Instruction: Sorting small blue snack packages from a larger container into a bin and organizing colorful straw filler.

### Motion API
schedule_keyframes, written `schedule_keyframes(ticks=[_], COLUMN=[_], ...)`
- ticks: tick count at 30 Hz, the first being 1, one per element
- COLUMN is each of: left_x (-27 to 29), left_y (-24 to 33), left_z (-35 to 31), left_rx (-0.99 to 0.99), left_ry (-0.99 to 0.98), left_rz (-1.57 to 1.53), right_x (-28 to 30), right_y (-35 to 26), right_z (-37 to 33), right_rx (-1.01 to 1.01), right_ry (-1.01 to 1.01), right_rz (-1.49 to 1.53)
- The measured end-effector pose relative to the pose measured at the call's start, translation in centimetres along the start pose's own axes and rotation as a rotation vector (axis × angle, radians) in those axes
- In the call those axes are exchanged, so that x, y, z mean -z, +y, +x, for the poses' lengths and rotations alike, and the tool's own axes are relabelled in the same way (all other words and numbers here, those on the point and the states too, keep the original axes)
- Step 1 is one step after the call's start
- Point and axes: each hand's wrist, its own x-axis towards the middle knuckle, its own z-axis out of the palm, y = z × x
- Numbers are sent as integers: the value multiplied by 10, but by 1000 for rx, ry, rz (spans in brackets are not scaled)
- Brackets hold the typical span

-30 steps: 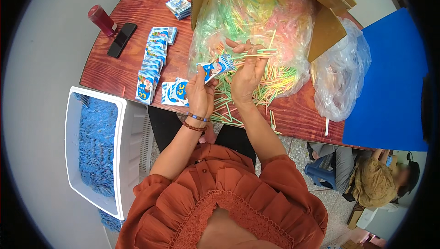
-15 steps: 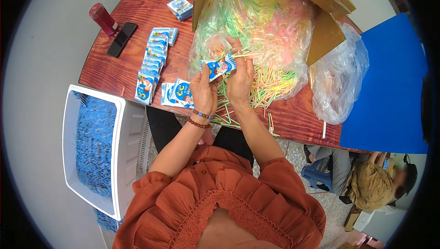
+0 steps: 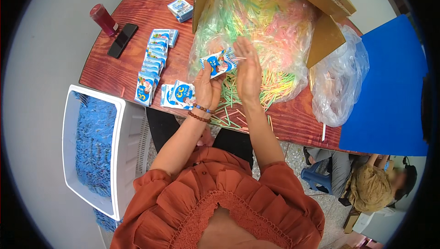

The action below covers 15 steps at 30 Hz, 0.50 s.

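Note:
My left hand (image 3: 208, 91) grips a small blue-and-white packet (image 3: 220, 63) by its lower left side, thumb on top. Short thin sticks (image 3: 240, 58) poke out of the packet's right end. Against their tips my right hand (image 3: 249, 72) is held upright, fingers stretched out and nothing gripped in it. Beneath both hands, pastel green, yellow and pink sticks (image 3: 279, 80) spill from a large clear plastic bag (image 3: 208, 33) in a cardboard box (image 3: 321, 38). A few similar packets (image 3: 182, 94) lie just left of my left hand.
An overlapping row of packets (image 3: 153, 61) lies farther left, near a black phone (image 3: 123, 40) and a red-filled bottle (image 3: 104, 19). A packet stack (image 3: 180, 9) sits beside the box. A white bin (image 3: 118, 157) with blue contents stands lower left. Another person (image 3: 371, 187) sits lower right.
My right hand's fingers have straightened and moved slightly right, to the stick ends. The sticks now reach less far out of the packet. My left hand keeps its grip.

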Motion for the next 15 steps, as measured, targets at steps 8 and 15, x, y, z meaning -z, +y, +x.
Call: schedule_keyframes(ticks=[8, 15], left_x=[8, -1], left_y=[12, 19], left_z=[-1, -14], left_rx=[14, 65], left_ry=[6, -53], left_rz=[-129, -136], right_x=[55, -1], right_y=[3, -11], right_z=[-12, -9], right_rx=[153, 92], right_ry=[-182, -343], right_rz=[-899, -894])
